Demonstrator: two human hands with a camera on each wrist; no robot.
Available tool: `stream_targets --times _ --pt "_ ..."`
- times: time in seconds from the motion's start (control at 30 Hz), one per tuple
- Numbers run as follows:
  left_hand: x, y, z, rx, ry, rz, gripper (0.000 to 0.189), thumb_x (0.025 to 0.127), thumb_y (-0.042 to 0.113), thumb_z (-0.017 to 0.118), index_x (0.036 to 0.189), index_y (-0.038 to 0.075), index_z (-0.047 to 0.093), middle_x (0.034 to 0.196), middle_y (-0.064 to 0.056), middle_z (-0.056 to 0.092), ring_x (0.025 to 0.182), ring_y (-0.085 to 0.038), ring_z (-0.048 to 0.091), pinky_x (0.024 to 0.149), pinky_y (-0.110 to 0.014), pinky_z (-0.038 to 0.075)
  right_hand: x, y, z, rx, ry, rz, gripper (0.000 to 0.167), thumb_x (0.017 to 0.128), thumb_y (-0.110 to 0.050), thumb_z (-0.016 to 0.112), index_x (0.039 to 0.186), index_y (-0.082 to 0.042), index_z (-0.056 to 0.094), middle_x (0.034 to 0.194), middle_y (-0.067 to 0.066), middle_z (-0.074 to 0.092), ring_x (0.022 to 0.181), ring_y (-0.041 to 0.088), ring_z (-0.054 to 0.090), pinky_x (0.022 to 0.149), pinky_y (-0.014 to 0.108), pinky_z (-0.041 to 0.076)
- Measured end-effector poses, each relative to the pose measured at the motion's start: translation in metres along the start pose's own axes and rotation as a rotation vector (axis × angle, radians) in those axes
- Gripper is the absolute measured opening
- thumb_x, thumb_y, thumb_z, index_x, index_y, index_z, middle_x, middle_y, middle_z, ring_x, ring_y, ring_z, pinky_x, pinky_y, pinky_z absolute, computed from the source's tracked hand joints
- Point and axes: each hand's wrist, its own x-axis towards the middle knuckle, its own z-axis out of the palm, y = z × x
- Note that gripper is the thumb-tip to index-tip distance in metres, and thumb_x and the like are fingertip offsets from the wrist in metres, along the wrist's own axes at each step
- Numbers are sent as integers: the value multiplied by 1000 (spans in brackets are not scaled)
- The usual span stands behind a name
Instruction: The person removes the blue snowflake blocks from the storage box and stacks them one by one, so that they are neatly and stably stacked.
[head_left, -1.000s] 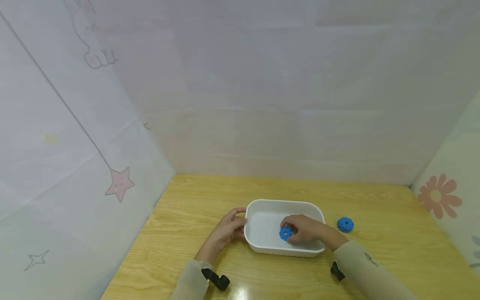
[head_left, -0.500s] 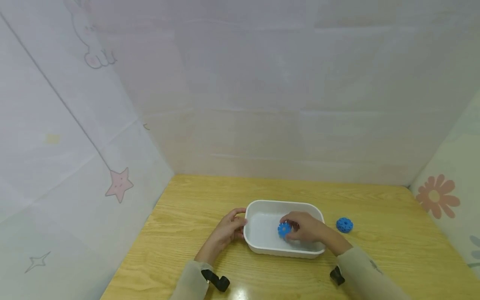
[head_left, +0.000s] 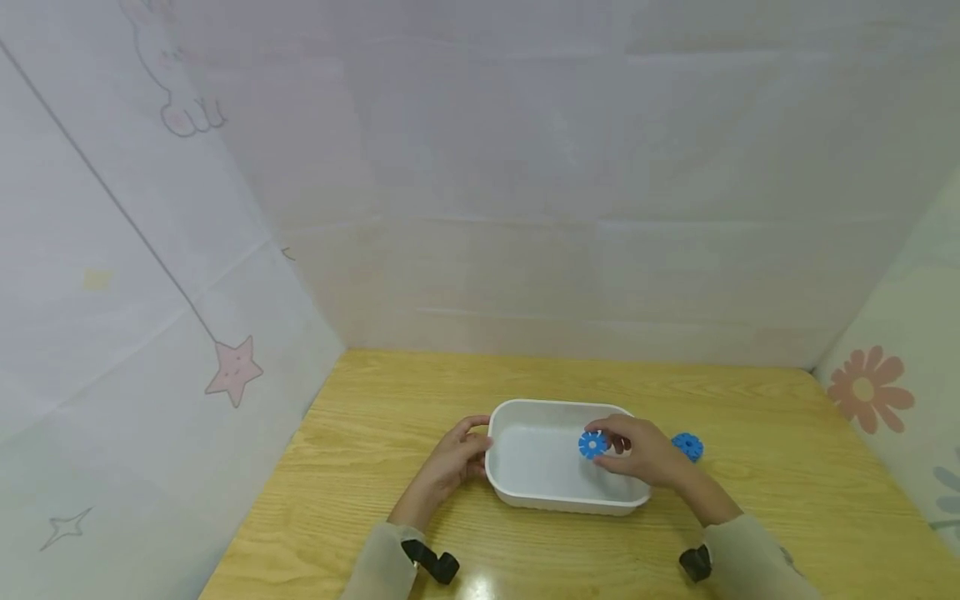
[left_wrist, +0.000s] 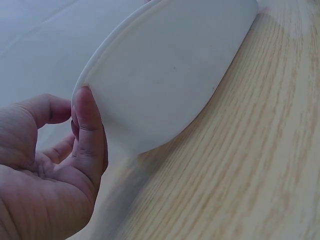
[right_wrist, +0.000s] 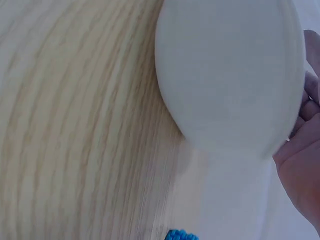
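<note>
A white plastic tub point(head_left: 566, 503) with a rounded rim sits on the table. At its left end my left hand point(head_left: 452, 457) grips the rim; in the left wrist view the thumb presses near the edge of the wall. Over the right half of the tub my right hand point(head_left: 641, 450) pinches a blue snowflake disc point(head_left: 592, 445), notched all round with a hole in its middle, between thumb and index finger. In the right wrist view the tub's end wall point(right_wrist: 230, 75) hides the disc and the fingertips.
Several more blue snowflake discs point(head_left: 688, 446) lie bunched on the wooden table point(head_left: 420, 383) to the right of the tub, partly covered by my right hand. Printed cloth hangs behind and along both sides. Each wrist wears a black strap.
My right hand has moved right and slightly away from the body with the disc, from the tub's middle toward its right end. The left hand has stayed at the rim.
</note>
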Motion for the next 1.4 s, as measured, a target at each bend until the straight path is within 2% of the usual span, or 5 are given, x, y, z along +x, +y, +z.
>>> stream_targets --times 0.5,0.8,1.03,1.17,1.4 --pt "1 3 -3 -5 -12 -27 48 98 9 61 144 6 46 94 -10 69 66 -11 62 57 -25 55 -36 15 -28 19 196 -1 38 84 -15 83 120 -11 69 82 -9 56 71 7 50 59 22 45" --pt "2 2 -4 4 -17 -36 48 98 11 62 144 7 46 90 -8 68 65 -11 62 57 -25 56 -56 32 -38 15 227 65 39 88 -17 81 125 -13 68 89 -5 59 75 18 54 62 24 47" --pt "3 0 -6 -10 -28 -29 49 98 9 62 144 7 46 89 -8 68 64 -11 62 56 -24 56 -71 45 -46 2 254 128 42 90 -18 79 129 -10 65 99 -5 62 83 10 54 71 22 51" --pt "4 -1 -7 -16 -33 -22 47 99 8 60 144 6 46 89 -7 70 64 -11 63 56 -25 56 -78 53 -50 -1 256 152 42 92 -17 76 131 -9 63 100 -2 60 85 12 53 71 21 50" --pt "4 -1 -7 -19 -39 -17 47 99 8 59 144 5 46 91 -8 72 65 -11 64 57 -25 57 -87 64 -56 -2 243 203 42 94 -18 74 133 -8 62 107 3 60 87 7 53 72 22 50"
